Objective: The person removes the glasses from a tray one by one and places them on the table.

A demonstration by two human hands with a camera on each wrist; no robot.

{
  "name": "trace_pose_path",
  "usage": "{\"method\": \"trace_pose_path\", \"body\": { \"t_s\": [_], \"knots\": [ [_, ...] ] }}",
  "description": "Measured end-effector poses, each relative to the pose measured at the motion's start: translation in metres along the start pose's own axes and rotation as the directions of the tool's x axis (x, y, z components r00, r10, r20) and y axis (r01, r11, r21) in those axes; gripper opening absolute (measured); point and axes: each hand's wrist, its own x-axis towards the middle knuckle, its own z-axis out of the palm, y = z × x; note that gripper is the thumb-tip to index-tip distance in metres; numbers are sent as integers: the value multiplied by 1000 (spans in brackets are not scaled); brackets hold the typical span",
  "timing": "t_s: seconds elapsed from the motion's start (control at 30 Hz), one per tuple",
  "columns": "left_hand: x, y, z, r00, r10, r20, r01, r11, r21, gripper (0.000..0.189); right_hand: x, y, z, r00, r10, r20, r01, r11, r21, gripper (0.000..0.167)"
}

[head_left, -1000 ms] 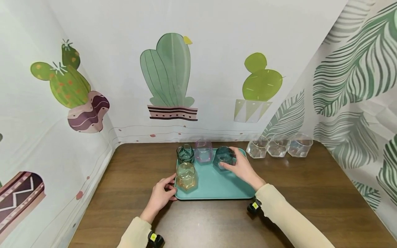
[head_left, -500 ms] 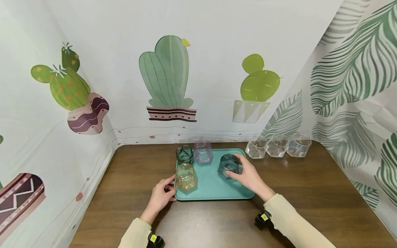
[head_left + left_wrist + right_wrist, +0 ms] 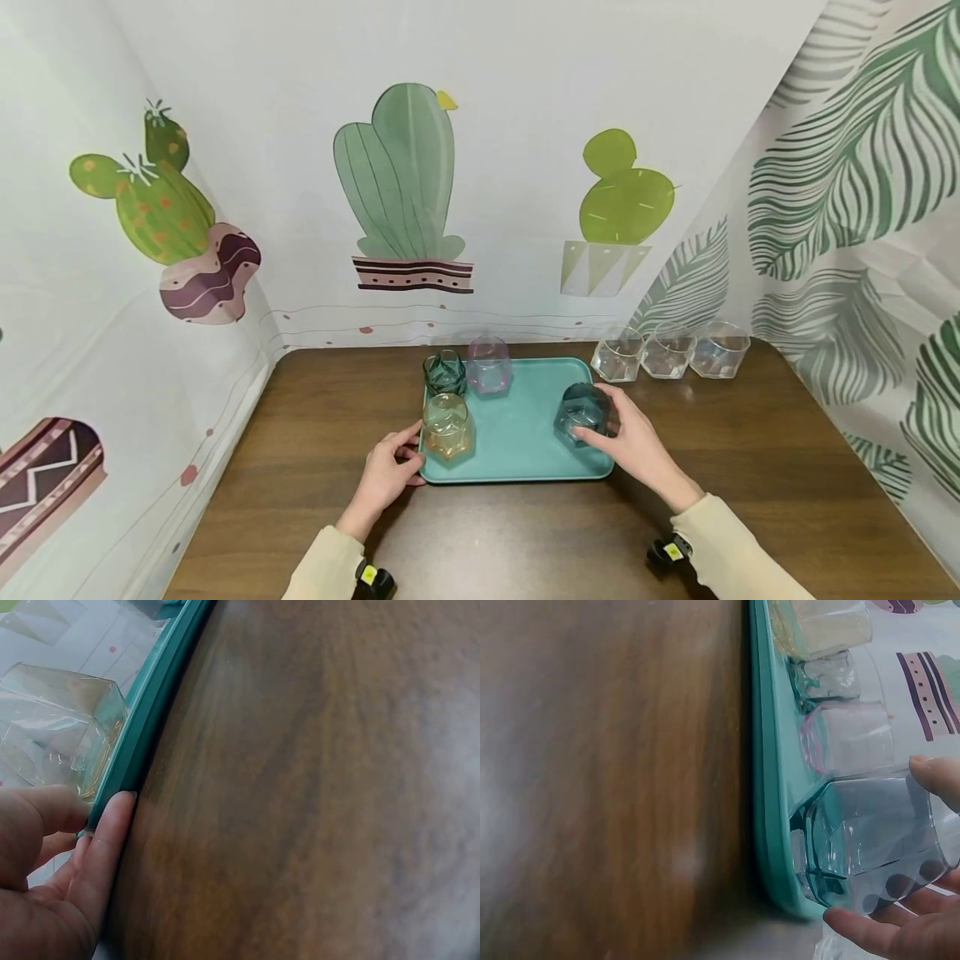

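Note:
A turquoise tray (image 3: 517, 454) lies on the table. My right hand (image 3: 637, 437) grips a dark blue faceted glass (image 3: 581, 408) by its sides over the tray's right part. In the right wrist view that glass (image 3: 870, 825) is upright, with its base at the tray's corner; whether it touches the tray is hard to tell. My left hand (image 3: 388, 468) pinches the tray's left rim near the front corner, thumb and fingers on either side of it. Beside it stands a yellow glass (image 3: 447, 429). Behind are a dark green glass (image 3: 445, 375) and a pink-purple glass (image 3: 489, 367).
Clear glasses stand in a row at the table's back right: one on the left (image 3: 618, 357), one in the middle (image 3: 667, 354) and one on the right (image 3: 720, 352). A printed cloth wall (image 3: 517, 208) rises behind the brown table (image 3: 480, 542).
My right hand has moved the dark blue glass from the tray's back middle to the right and toward me. The left hand stays at the tray's left rim.

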Motion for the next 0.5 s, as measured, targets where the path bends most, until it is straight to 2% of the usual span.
{"method": "trace_pose_path", "body": {
  "t_s": [0.23,0.5],
  "knots": [
    [2,-3,0,1000,-10,7,10,1000,0,58,-12,0,-16,999,-30,-40,29,999,-27,73],
    [3,-5,1,1000,-5,2,5,1000,4,58,-21,-3,-39,993,-60,-103,49,993,-109,72]
  ]
}}
